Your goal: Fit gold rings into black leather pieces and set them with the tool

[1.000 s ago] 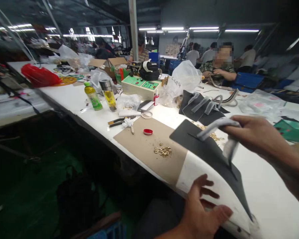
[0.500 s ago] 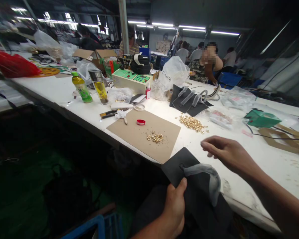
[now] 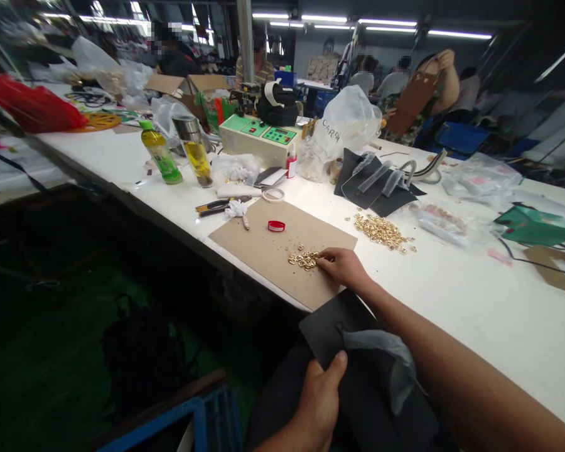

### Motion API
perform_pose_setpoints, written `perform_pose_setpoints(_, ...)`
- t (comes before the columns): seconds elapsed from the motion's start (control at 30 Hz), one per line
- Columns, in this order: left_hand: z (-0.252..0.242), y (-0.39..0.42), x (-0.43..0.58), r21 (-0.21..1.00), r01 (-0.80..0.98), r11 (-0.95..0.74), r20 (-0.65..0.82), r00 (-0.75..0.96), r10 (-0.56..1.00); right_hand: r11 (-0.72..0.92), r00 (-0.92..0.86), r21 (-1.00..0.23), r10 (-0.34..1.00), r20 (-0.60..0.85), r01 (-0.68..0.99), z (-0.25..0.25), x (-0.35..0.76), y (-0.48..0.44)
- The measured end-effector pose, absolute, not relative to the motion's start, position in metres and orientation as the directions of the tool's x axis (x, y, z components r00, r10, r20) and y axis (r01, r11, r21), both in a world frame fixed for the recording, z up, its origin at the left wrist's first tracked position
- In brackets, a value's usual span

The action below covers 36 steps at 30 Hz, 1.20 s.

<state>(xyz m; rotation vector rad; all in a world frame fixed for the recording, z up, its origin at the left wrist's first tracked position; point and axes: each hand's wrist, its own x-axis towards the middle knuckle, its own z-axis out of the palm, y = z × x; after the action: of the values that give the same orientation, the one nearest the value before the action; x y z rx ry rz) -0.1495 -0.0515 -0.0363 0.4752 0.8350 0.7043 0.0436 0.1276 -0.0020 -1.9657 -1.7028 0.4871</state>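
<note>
My left hand (image 3: 317,395) grips a black bag panel (image 3: 327,320) near the table's front edge, thumb on top. A bag handle wrapped in cloudy plastic (image 3: 374,340) curves from a slot in this panel. My right hand (image 3: 343,265) reaches down to a small heap of gold metal rings (image 3: 302,260), its fingertips pinched together at the heap's right side. Whether a ring is between those fingertips is hidden. Under the heap lies a brown cardboard sheet (image 3: 249,235), with a red band (image 3: 276,226) on it.
A larger heap of gold rings (image 3: 381,231) lies farther right, before another black panel with wrapped handles (image 3: 358,182). Pliers (image 3: 216,206), two bottles (image 3: 160,154), a green-topped machine (image 3: 254,138) and plastic bags (image 3: 346,122) stand behind. Co-workers are in the background.
My right hand has come down and left from above the table to the small ring heap. My left hand still holds the panel. The view has shifted slightly.
</note>
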Motion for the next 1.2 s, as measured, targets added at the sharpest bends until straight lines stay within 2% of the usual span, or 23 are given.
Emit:
perform_pose_setpoints(0.2,-0.031,-0.041,-0.148,0.678,-0.314,0.664,-0.472,0.507,0.721,-0.130,0.174,-0.562,0.984,0.025,0.817,-0.004,0.042,0.133)
perform_pose_setpoints(0.33,-0.024,-0.039,-0.150,0.696,-0.315,0.645,-0.451,0.507,0.734,-0.153,0.216,-0.588,0.976,0.038,0.795,0.025,0.055,0.122)
perform_pose_setpoints(0.4,-0.018,-0.038,-0.151,0.726,-0.295,0.621,-0.434,0.504,0.747,-0.137,0.273,-0.683,0.957,0.095,0.718,0.054,0.064,0.099)
perform_pose_setpoints(0.47,-0.012,-0.038,-0.152,0.770,-0.265,0.580,-0.398,0.510,0.762,-0.055,0.350,-0.832,0.921,0.171,0.552,0.089,0.067,0.061)
perform_pose_setpoints(0.53,-0.006,-0.038,-0.151,0.810,-0.246,0.533,-0.344,0.536,0.771,0.032,0.384,-0.904,0.899,0.212,0.425,0.118,0.059,0.013)
perform_pose_setpoints(0.63,0.001,-0.041,-0.146,0.869,-0.221,0.443,-0.254,0.569,0.782,-0.006,0.352,-0.870,0.916,0.193,0.492,0.132,0.034,-0.056)
perform_pose_setpoints(0.73,0.005,-0.047,-0.140,0.941,-0.122,0.316,-0.193,0.575,0.795,0.003,0.352,-0.745,0.880,0.318,0.667,0.102,0.013,-0.104)
perform_pose_setpoints(0.8,0.005,-0.054,-0.136,0.967,-0.057,0.250,-0.171,0.584,0.794,-0.007,0.396,-0.692,0.824,0.405,0.722,0.074,0.009,-0.125)
perform_pose_setpoints(0.97,0.007,-0.074,-0.127,0.979,-0.001,0.204,-0.163,0.593,0.789,-0.007,0.476,-0.699,0.737,0.480,0.715,0.035,0.015,-0.158)
perform_pose_setpoints(1.2,0.017,-0.088,-0.120,0.991,0.006,0.135,-0.108,0.640,0.761,0.043,0.468,-0.676,0.689,0.553,0.736,0.041,0.024,-0.176)
